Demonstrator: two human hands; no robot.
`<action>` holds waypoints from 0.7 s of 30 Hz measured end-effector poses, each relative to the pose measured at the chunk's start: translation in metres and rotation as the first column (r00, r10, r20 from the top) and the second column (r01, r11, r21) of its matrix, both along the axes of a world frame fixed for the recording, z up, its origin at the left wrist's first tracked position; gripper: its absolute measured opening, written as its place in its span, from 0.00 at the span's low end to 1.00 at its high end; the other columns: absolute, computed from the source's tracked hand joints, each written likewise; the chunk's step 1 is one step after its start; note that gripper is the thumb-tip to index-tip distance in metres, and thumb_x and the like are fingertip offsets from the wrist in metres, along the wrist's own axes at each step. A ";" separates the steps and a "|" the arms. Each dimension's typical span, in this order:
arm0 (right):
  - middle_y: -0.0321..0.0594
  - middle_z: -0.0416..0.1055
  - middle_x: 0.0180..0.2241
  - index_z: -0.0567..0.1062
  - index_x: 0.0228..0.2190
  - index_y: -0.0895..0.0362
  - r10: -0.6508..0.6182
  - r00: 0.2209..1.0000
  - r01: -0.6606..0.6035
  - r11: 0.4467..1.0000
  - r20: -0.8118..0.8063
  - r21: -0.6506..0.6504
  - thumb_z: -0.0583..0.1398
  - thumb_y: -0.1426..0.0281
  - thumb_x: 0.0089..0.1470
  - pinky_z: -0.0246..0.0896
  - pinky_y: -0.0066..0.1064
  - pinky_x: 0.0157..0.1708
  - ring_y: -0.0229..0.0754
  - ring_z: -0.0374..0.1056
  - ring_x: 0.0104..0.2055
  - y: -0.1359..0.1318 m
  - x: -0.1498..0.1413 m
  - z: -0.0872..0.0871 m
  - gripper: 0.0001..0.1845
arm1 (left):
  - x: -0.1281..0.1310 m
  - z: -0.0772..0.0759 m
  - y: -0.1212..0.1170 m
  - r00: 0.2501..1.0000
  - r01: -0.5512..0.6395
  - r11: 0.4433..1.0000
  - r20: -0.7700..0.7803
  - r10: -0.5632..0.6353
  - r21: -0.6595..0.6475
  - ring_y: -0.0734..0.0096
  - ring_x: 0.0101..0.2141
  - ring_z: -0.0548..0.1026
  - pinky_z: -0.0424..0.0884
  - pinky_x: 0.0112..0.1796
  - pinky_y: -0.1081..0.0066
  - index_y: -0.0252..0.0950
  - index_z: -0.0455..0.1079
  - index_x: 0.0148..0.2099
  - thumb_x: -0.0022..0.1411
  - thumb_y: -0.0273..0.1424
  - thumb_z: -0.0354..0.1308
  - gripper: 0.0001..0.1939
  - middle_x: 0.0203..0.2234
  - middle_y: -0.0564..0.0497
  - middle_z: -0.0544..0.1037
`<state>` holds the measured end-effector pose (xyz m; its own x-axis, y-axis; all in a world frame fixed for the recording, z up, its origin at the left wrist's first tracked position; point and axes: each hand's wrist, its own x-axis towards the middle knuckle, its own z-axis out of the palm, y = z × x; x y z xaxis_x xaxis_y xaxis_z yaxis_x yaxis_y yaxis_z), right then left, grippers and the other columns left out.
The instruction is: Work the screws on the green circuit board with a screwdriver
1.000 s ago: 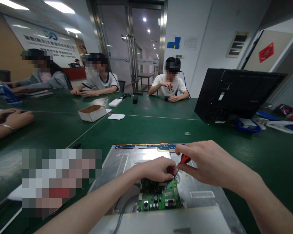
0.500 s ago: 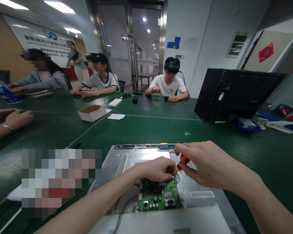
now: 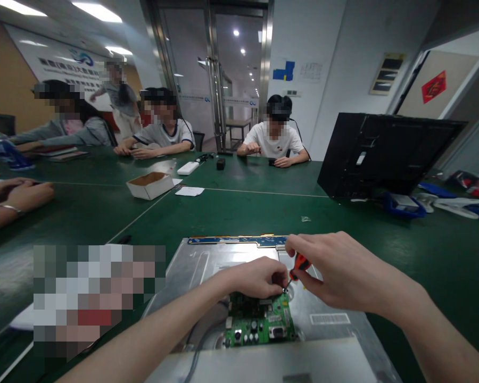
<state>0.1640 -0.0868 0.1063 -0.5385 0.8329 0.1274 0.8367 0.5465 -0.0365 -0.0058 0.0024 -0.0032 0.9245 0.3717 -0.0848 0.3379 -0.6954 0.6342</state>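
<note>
In my right hand [image 3: 331, 268] is a small orange-red and black screwdriver [image 3: 301, 264], gripped by the handle between thumb and fingers. Its thin shaft slants down to the upper right corner of a green circuit board [image 3: 259, 324]. My left hand [image 3: 259, 276] rests over the board's far edge, its fingers curled and pinched close beside the screwdriver tip. Whatever those fingertips hold, if anything, is hidden. The board sits on a silver metal panel [image 3: 327, 335] lying flat before me. A narrow blue circuit strip [image 3: 227, 241] runs along the panel's far edge.
A grey cable [image 3: 201, 346] curves across the panel on the left. Beyond are an open white box [image 3: 149, 186], a white card [image 3: 189, 191] and a black monitor [image 3: 383, 154] on the green table [image 3: 243, 213]. Several people sit around it; another person's hands [image 3: 27, 197] are at left.
The screwdriver handle has turned slightly in my right hand, its tip staying at the board's corner. My left hand has hardly moved. In the background, the standing person has changed posture.
</note>
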 end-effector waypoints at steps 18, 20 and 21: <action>0.32 0.75 0.30 0.67 0.34 0.52 -0.034 0.999 0.033 0.999 0.036 0.018 0.58 0.65 0.56 0.41 0.30 0.22 0.42 0.70 0.29 0.003 0.000 -0.001 0.05 | 0.000 0.001 0.001 0.997 0.078 0.987 -0.018 -0.076 0.144 0.69 0.30 0.71 0.64 0.32 0.73 0.35 0.70 0.35 0.55 0.22 0.57 0.05 0.29 0.52 0.75; 0.32 0.74 0.28 0.67 0.32 0.52 -0.048 0.997 0.046 0.998 0.059 0.034 0.56 0.64 0.58 0.39 0.30 0.21 0.42 0.69 0.27 0.005 0.000 -0.002 0.05 | 0.001 0.001 0.002 0.997 0.082 0.986 -0.030 -0.078 0.146 0.69 0.30 0.71 0.64 0.32 0.73 0.35 0.70 0.35 0.54 0.21 0.58 0.06 0.28 0.53 0.75; 0.32 0.73 0.26 0.67 0.32 0.52 -0.052 0.997 0.049 0.998 0.065 0.045 0.56 0.65 0.58 0.39 0.30 0.21 0.41 0.68 0.26 0.006 0.000 -0.003 0.04 | 0.001 0.001 0.002 0.997 0.077 0.987 -0.037 -0.073 0.141 0.70 0.29 0.71 0.64 0.31 0.73 0.35 0.70 0.35 0.55 0.21 0.58 0.06 0.27 0.53 0.75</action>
